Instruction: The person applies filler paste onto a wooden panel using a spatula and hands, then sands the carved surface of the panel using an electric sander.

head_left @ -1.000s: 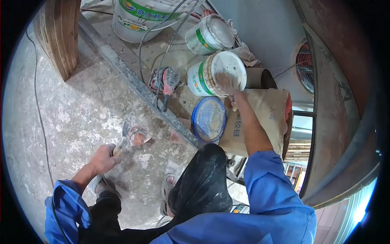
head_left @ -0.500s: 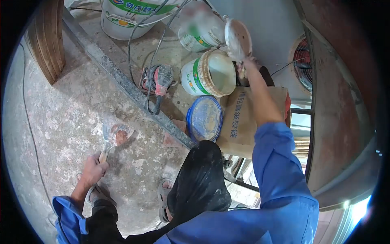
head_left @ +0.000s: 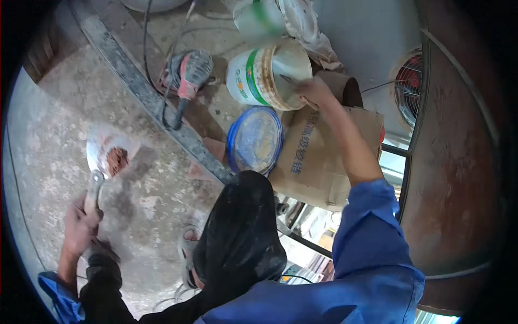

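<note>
My left hand (head_left: 81,224) is closed round the handle of a broad putty knife (head_left: 97,156). A lump of reddish-brown putty (head_left: 116,161) sits on its blade, held above the floor. At the mouth of a white and green bucket (head_left: 245,78), my right hand (head_left: 315,93) is closed and somewhat blurred. From it a narrow dark blade (head_left: 287,79) points into the bucket, apparently a second putty knife; its handle is hidden in my fingers. A blue-rimmed round lid (head_left: 256,141) lies just in front of the bucket.
A cardboard box (head_left: 318,156) stands below my right forearm. A red and grey sander (head_left: 189,73) with its hose lies beyond a dusty metal bar (head_left: 127,81) crossing the floor. Another bucket (head_left: 259,21) is at the back, and a round fan (head_left: 408,86) stands right.
My right hand has come down from the round container at the back to the bucket's mouth. The view has shifted, and my left hand with the putty knife now appears further left.
</note>
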Motion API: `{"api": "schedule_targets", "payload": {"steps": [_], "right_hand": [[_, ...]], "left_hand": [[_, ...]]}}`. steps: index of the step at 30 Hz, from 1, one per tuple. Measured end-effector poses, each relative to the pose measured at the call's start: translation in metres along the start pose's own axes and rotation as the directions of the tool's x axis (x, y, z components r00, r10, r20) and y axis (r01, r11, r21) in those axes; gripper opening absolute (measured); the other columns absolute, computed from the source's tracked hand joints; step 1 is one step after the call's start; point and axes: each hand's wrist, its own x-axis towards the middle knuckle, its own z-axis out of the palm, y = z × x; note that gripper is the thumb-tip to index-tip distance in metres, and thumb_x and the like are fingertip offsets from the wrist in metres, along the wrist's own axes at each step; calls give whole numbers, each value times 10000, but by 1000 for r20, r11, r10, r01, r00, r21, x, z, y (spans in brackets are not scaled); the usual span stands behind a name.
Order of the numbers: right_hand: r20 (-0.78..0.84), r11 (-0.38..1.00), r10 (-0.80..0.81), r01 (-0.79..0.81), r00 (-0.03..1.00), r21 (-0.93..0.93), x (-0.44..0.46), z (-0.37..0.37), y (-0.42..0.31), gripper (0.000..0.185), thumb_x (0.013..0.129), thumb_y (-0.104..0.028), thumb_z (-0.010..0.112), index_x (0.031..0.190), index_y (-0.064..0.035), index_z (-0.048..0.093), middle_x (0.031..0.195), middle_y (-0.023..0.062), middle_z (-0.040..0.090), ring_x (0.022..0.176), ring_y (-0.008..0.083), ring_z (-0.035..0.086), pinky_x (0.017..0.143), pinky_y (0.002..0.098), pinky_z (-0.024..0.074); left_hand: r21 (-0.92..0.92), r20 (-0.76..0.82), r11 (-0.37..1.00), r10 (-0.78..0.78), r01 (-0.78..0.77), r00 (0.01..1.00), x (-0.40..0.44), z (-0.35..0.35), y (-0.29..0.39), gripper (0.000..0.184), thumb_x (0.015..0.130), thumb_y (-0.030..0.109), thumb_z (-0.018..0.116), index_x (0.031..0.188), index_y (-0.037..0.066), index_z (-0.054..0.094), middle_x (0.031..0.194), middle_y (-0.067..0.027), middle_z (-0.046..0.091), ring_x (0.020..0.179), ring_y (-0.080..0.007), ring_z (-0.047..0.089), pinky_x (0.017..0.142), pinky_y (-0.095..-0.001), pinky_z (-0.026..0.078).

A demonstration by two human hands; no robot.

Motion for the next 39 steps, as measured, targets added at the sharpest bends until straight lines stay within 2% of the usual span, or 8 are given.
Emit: {"api": "schedule_targets", "payload": {"steps": [2, 9, 13, 16, 21, 29, 31, 39], "right_hand": [[35, 829, -212, 199, 977, -523, 29, 21, 5, 251, 864, -216, 707, 978, -9, 792, 916, 171, 767, 774, 348, 709, 702, 383, 563], [-38, 832, 289, -270, 957, -485, 88, 76, -14, 240, 872, -204, 660, 971, -26, 785, 963, 199, 765, 842, 387, 728, 729, 468, 575], [-71, 964, 257, -261, 964, -51, 87, 67, 10, 216, 913, -239, 720, 979, -43, 783, 928, 133, 765, 806, 297, 717, 712, 406, 578], [216, 694, 451, -492, 866, 525, 55, 36, -14, 224, 939, -256, 740, 1025, -53, 778, 923, 103, 751, 789, 238, 699, 709, 363, 573], [227, 477, 540, -517, 810, 711, 9, -13, -59, 240, 976, -246, 732, 1115, -50, 752, 1006, 74, 720, 824, 151, 661, 684, 306, 551], [206, 301, 410, -345, 889, 889, -90, -41, -128, 345, 1058, -185, 622, 1345, 4, 590, 1051, 95, 663, 862, 158, 645, 720, 278, 535], [206, 163, 114, -223, 972, 961, -98, -25, -144, 362, 1059, -195, 619, 1347, 20, 573, 1033, 113, 666, 819, 156, 647, 705, 271, 532], [382, 439, -130, -292, 915, 850, -84, 83, -389, 351, 980, -137, 668, 1291, 16, 613, 909, 70, 673, 652, 108, 590, 568, 253, 477]], "left_hand": [[-33, 13, 999, 22, -22, 1000, 4, 13, 18, 205, 808, -3, 587, 998, 36, 652, 697, 0, 556, 530, -74, 429, 482, -213, 347], [18, -86, 999, 44, -43, 995, 11, 14, 10, 153, 844, 10, 577, 987, 24, 629, 683, -14, 542, 489, -82, 427, 447, -226, 369], [-7, -153, 1000, 3, -4, 988, 23, -1, -17, 125, 861, 19, 571, 974, 25, 623, 676, -18, 537, 479, -88, 432, 443, -230, 376], [-4, -173, 1000, 14, -15, 985, 37, -10, -39, 109, 873, 29, 568, 968, 26, 621, 672, -19, 532, 474, -90, 434, 439, -231, 373], [-7, -154, 1000, 18, -20, 988, 48, -5, -30, 70, 890, 62, 600, 950, 30, 617, 663, -21, 535, 471, -94, 440, 439, -236, 377], [141, -123, 990, 30, -13, 992, 60, -9, -30, 231, 963, 239, 646, 1028, 19, 662, 630, -5, 534, 477, -105, 458, 456, -249, 390], [254, -148, 967, 30, 9, 989, 62, -10, -26, 239, 964, 263, 657, 1014, 31, 674, 635, -4, 542, 500, -102, 472, 477, -255, 394], [114, -63, 993, 33, -25, 998, 58, -14, -21, 228, 994, 261, 639, 919, 47, 655, 629, 2, 545, 511, -99, 486, 479, -258, 392]]}}
